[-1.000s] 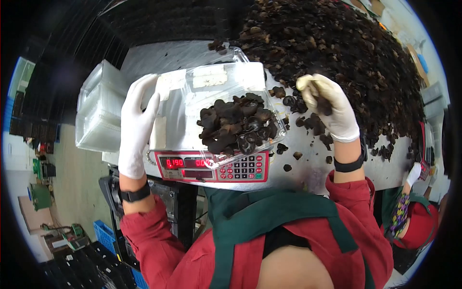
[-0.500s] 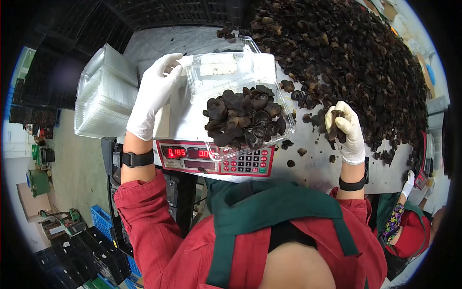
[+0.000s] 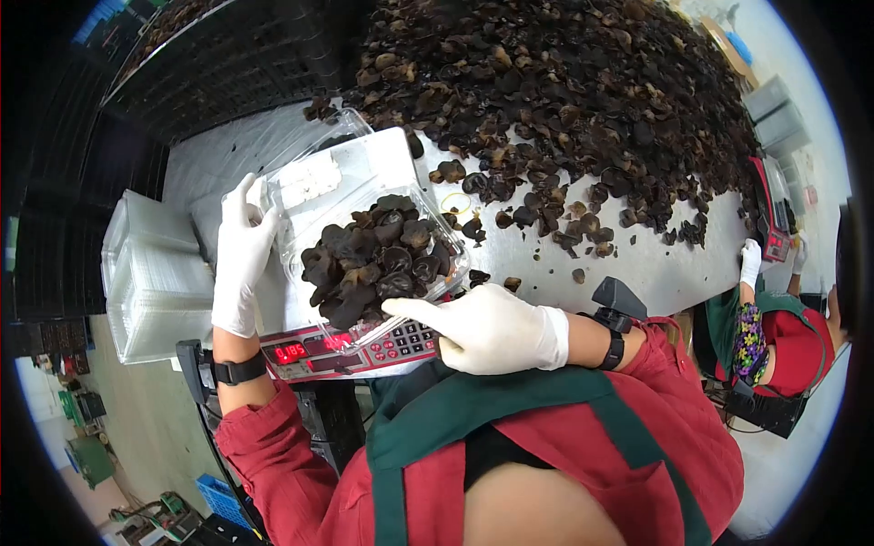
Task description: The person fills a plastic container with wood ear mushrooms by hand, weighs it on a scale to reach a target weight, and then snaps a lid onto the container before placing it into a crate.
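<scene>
A clear plastic container heaped with dark wood-ear pieces rests on a scale with a red front panel. Its lid is folded back, open. My left hand, in a white glove, has thumb and fingers closed on the lid's left corner. At the front rim is my right hand, also gloved, its index finger laid over the rim beside the pieces and the others curled. No piece shows in it. The display reads 0.185.
A large pile of wood ear covers the far side of the metal table. Stacked clear containers stand at the left, below black crates. At the right, a co-worker is beside another scale.
My right hand has come from beside the pile to the container's front rim, and the dark piece it held no longer shows. My left hand has closed on the lid corner. The camera view has shifted.
</scene>
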Tool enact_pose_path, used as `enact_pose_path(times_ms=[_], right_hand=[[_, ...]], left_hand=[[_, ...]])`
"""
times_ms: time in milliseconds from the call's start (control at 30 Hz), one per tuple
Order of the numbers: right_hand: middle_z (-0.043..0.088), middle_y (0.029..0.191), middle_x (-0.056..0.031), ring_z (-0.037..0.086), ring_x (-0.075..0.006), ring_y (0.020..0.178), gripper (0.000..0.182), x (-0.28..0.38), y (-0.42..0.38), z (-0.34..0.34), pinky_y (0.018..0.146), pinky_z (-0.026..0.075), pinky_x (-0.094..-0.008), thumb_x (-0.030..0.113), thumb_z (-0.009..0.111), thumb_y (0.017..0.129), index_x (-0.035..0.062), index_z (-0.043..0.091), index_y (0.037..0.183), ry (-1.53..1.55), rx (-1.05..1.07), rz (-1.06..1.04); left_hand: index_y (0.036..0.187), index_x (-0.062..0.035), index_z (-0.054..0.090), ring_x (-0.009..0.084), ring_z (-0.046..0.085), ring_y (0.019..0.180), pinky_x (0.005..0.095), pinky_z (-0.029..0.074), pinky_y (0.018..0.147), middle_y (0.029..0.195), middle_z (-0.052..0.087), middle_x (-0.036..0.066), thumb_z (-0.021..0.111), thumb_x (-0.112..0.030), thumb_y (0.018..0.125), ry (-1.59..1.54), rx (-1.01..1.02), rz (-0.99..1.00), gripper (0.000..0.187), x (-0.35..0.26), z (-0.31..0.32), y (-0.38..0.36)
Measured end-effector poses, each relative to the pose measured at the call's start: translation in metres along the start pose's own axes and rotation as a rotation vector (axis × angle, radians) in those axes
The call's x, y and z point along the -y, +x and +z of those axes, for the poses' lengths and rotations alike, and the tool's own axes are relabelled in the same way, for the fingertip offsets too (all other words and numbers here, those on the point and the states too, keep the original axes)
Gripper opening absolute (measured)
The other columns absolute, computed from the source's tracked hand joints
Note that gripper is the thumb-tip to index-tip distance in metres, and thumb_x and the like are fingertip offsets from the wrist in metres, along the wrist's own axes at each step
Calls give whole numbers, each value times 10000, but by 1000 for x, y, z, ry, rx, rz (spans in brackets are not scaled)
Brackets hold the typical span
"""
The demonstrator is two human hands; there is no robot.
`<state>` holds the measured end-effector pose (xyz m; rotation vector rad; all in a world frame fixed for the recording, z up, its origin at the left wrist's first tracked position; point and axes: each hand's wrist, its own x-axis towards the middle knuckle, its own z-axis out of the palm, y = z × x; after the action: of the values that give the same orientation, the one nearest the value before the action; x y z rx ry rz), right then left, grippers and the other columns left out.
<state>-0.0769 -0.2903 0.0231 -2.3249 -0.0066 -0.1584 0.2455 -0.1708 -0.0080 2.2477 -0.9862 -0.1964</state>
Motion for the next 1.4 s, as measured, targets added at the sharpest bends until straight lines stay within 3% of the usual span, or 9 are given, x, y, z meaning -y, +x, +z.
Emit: enact_pose_path(times_ms=[167, 333, 467, 667, 800, 933, 1000, 1267, 1400], right_hand=[[587, 623, -119, 586, -272, 494, 640, -3, 1, 1, 494, 493, -395, 26, 560, 756, 95, 540, 1392, 35, -58, 16], [669, 739, -70, 661, -144, 642, 309, -9, -11, -51, 596, 541, -277, 59, 547, 862, 69, 689, 1136, 984, 209, 339], [695, 921, -110, 661, -173, 826, 261, -65, -31, -57, 743, 526, -285, 259, 597, 941, 12, 659, 885, 1202, -67, 433], [636, 803, -57, 616, -136, 758, 324, -82, -20, -42, 750, 505, -284, 333, 580, 984, 35, 623, 864, 1170, -182, 441], [536, 638, 12, 504, -57, 438, 242, -47, 1, -54, 377, 387, -203, 268, 625, 959, 63, 588, 835, 860, -116, 612], [605, 656, -21, 562, -85, 505, 258, -53, 9, -54, 463, 431, -242, 245, 608, 938, 42, 611, 779, 682, 33, 721], [610, 668, -9, 566, -72, 644, 247, -70, 14, -43, 595, 448, -239, 202, 571, 947, 17, 650, 804, 767, 15, 420], [521, 598, 12, 443, -52, 494, 221, -41, -1, -21, 462, 334, -219, 125, 538, 941, 47, 541, 734, 609, -169, 499], [556, 607, 1, 484, -60, 523, 176, -15, 14, -8, 483, 366, -221, 129, 565, 938, 15, 595, 807, 670, -7, 500]], left_hand=[[1532, -23, 256, 75, 560, 783, 230, 486, 762, 865, 585, -3, 591, 50, 922, -551, -190, 37, 699, -32, -4, -21], [1368, 1, 522, 194, 583, 1108, 331, 416, 1010, 1145, 634, 112, 534, 13, 921, -382, -160, 229, 448, -61, -31, -81], [1059, -45, 724, 347, 558, 1183, 435, 419, 1042, 1216, 599, 166, 512, 80, 730, -159, 1, 413, 411, -93, -40, -138], [1082, -64, 712, 302, 539, 1213, 406, 432, 1036, 1261, 570, 148, 659, 112, 761, -3, -13, 357, 370, -86, -7, -176], [1349, -51, 536, 207, 592, 936, 310, 487, 839, 1097, 569, 98, 725, 43, 777, 14, -211, 103, 610, -88, 6, -183], [1544, -106, 274, 58, 505, 641, 196, 424, 604, 841, 581, -4, 553, 12, 947, -675, -46, -337, 670, -82, 19, -189], [1543, -101, 273, 69, 534, 604, 200, 429, 576, 820, 618, 12, 543, -20, 959, -862, 50, -489, 648, -91, 13, -182], [1542, -89, 223, 120, 611, 662, 246, 509, 634, 838, 608, 65, 559, 16, 920, -1130, 18, -418, 715, -82, 18, -210], [1540, -44, 234, 121, 613, 643, 219, 473, 603, 818, 638, 61, 631, -65, 909, -1244, -123, -459, 745, -66, 10, -247]])
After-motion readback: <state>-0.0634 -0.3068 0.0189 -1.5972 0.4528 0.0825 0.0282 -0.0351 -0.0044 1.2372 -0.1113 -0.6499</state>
